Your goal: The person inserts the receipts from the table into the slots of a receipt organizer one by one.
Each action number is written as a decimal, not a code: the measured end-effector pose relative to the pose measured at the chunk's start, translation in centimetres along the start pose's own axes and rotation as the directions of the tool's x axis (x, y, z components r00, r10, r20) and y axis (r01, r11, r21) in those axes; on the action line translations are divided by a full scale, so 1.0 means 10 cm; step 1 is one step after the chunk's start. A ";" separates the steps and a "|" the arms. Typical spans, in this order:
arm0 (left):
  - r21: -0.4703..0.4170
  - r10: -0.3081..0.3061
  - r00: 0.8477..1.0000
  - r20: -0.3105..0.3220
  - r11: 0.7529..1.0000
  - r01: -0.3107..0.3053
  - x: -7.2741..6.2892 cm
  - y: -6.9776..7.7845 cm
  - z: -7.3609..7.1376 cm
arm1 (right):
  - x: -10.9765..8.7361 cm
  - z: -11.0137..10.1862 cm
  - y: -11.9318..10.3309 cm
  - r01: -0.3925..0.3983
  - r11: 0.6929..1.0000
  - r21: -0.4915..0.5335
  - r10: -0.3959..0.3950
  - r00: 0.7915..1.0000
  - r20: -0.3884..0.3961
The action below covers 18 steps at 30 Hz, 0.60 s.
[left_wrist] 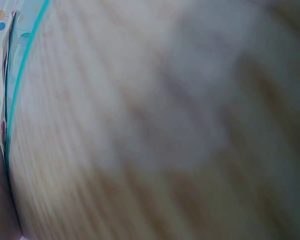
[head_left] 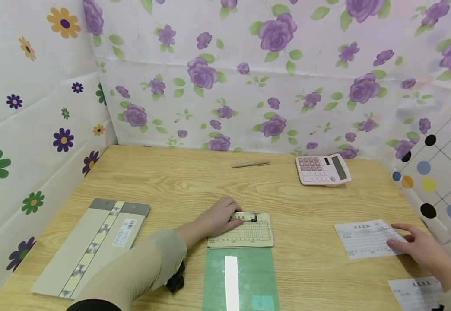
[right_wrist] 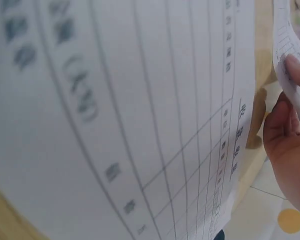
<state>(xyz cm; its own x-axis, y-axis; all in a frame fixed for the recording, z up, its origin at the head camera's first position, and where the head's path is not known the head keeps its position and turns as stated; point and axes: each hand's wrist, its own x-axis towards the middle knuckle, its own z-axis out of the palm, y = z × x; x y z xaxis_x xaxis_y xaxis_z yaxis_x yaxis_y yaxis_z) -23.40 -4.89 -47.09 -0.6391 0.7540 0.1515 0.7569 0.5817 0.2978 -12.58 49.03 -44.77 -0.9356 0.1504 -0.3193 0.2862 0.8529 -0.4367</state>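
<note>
A green clipboard (head_left: 214, 276) lies on the table with yellowish printed forms (head_left: 245, 235) under its dark metal clip (head_left: 254, 217). My left hand (head_left: 215, 218) rests on the upper left of these forms, thumb and fingertips beside the clip. In the left wrist view only a sliver of that hand shows at the left edge. At the right, my right hand (head_left: 424, 246) pinches the right edge of a white printed form (head_left: 365, 242) between thumb and fingers; the pinch also shows in the right wrist view. A second white form (head_left: 416, 296) lies nearer, partly under the right forearm.
A pink calculator (head_left: 322, 170) and a beige pen (head_left: 250, 164) lie toward the back. At the left is a grey-beige folder (head_left: 89, 250) with a patterned strip. A small black object (head_left: 176, 278) sits by the left sleeve. Patterned cloth walls enclose the table's back and sides.
</note>
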 end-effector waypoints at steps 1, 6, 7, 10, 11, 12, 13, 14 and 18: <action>0.000 -0.001 1.000 0.001 1.000 0.001 0.00 0.00 0.00 | 0.00 0.00 -0.01 -0.008 1.000 0.018 0.008 1.000 0.002; -0.007 0.006 1.000 -0.002 1.000 -0.006 -0.01 0.01 -0.01 | 0.01 0.00 -0.04 -0.042 0.994 0.101 0.040 0.999 0.018; -0.009 0.007 1.000 -0.004 1.000 -0.007 -0.01 0.01 -0.01 | 0.00 0.00 -0.05 -0.043 0.993 0.111 0.041 0.999 0.017; -0.012 0.004 1.000 -0.004 1.000 -0.004 -0.02 0.01 -0.02 | -0.02 0.00 -0.06 -0.032 0.990 0.137 0.031 0.999 0.010; -0.011 0.003 1.000 -0.002 1.000 -0.003 -0.02 0.02 -0.02 | -0.03 0.00 -0.07 -0.025 0.989 0.147 0.024 1.000 0.007; -0.010 0.001 1.000 0.000 1.000 -0.001 -0.02 0.02 -0.03 | -0.04 0.01 -0.08 -0.015 0.987 0.161 0.015 1.000 0.004; -0.011 -0.001 1.000 0.003 1.000 0.001 -0.02 0.02 -0.03 | -0.05 0.01 -0.09 -0.002 0.985 0.172 0.002 1.000 0.002; -0.011 -0.002 1.000 0.005 1.000 0.002 -0.02 0.02 -0.03 | -0.05 0.01 -0.10 0.006 0.985 0.174 -0.006 1.000 0.001; -0.013 -0.002 1.000 0.007 1.000 0.002 -0.02 0.03 -0.04 | -0.08 0.01 -0.21 0.045 0.989 0.140 -0.043 0.999 -0.016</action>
<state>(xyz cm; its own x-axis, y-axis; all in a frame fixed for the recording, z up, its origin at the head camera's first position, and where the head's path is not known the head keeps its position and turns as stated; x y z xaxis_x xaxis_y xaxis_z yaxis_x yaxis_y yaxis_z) -23.13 -4.98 -46.63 -0.6399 0.7549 0.1439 0.7535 0.5795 0.3107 -12.44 47.05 -43.63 -0.9503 0.1220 -0.2864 0.2702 0.7804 -0.5640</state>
